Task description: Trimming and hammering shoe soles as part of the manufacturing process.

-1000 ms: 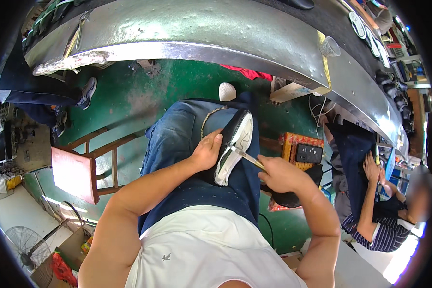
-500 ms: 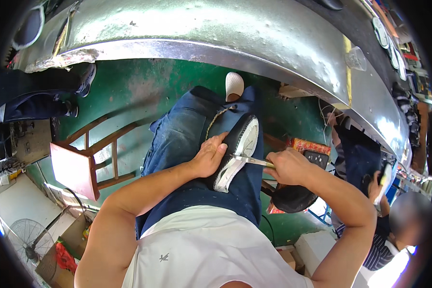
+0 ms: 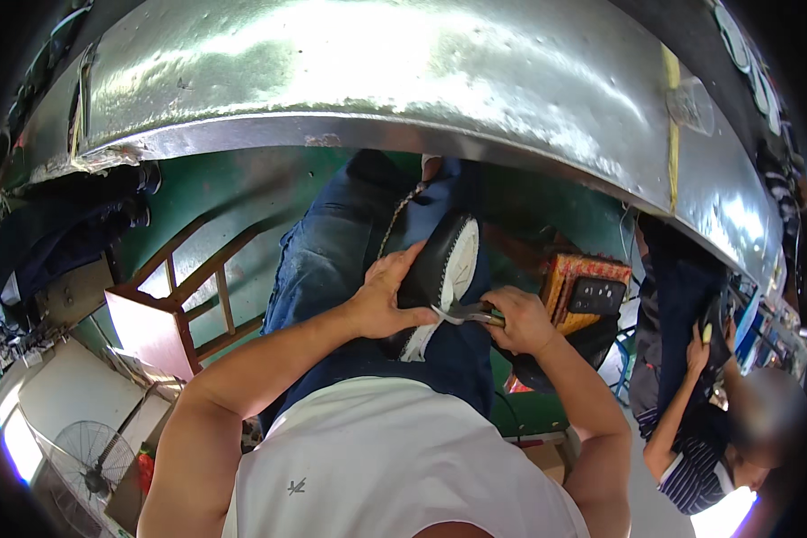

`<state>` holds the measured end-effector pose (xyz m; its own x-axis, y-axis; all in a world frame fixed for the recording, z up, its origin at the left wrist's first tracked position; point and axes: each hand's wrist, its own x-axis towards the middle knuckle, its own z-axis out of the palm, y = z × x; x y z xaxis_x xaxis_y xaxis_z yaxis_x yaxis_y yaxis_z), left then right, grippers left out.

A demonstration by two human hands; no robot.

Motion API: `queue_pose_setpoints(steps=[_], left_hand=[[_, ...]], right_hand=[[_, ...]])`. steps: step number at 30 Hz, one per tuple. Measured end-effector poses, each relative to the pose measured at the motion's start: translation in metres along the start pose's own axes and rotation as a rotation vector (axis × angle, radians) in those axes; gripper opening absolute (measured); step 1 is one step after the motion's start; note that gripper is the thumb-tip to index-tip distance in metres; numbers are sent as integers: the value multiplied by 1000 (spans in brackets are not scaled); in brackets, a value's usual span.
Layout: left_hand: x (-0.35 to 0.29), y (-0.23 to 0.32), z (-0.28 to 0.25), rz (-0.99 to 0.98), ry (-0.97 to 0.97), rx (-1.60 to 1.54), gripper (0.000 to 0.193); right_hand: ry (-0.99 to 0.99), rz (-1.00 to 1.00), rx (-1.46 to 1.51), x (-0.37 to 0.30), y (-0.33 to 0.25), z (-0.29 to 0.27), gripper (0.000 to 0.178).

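Observation:
A black shoe upper [image 3: 432, 267] with a pale underside [image 3: 460, 262] and a stitched edge lies across my thighs, tilted so the underside faces right. My left hand [image 3: 387, 294] holds its left side, fingers over the black upper and thumb reaching to the edge near the tool. Closed in my right hand [image 3: 522, 320] is a pair of metal pincers [image 3: 462, 314], their curved jaws at the shoe's edge, close to my left thumb. Whether the jaws pinch material is too small to tell.
A metal-topped bench [image 3: 350, 72] spans the far side, with a clear plastic cup [image 3: 690, 106] on it. A wooden stool [image 3: 157, 327] lies to the left. At right are a red patterned seat [image 3: 565, 278] and another person [image 3: 690, 430] holding a dark shoe. A fan [image 3: 90, 462] stands lower left.
My right hand and the pincers have shifted slightly left and turned, bringing the jaws nearer my left thumb. My left thumb has stretched toward them. The view has tilted, and the person at right has moved.

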<state>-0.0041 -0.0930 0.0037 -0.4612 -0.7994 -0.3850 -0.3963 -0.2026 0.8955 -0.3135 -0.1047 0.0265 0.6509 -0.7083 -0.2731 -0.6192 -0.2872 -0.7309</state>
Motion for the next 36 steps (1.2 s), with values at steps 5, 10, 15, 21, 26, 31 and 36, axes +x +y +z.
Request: queue_pose_setpoints(steps=[5,10,15,21,26,31,36], left_hand=[[8,3,7,-54,69,-76,109],[-5,3,21,-113,118,8,106],[-17,12,38,-110,290,128,96],[-18,13,30,90,297,268,78],[-21,42,22,42,101,478,64],[-16,52,23,-26,86,490,58],[-18,52,26,-10,41,526,56]], right_hand=[[-98,149,267,-15,-36,-20,54],[116,72,-348,-11,-61,-26,56],[71,97,-266,0,-68,-28,43],[203,494,320,-3,-67,52,27],[-123,609,911,-20,-43,25,21],[-97,647,847,-26,-54,-14,26],[62,421,92,9,-58,-10,44]])
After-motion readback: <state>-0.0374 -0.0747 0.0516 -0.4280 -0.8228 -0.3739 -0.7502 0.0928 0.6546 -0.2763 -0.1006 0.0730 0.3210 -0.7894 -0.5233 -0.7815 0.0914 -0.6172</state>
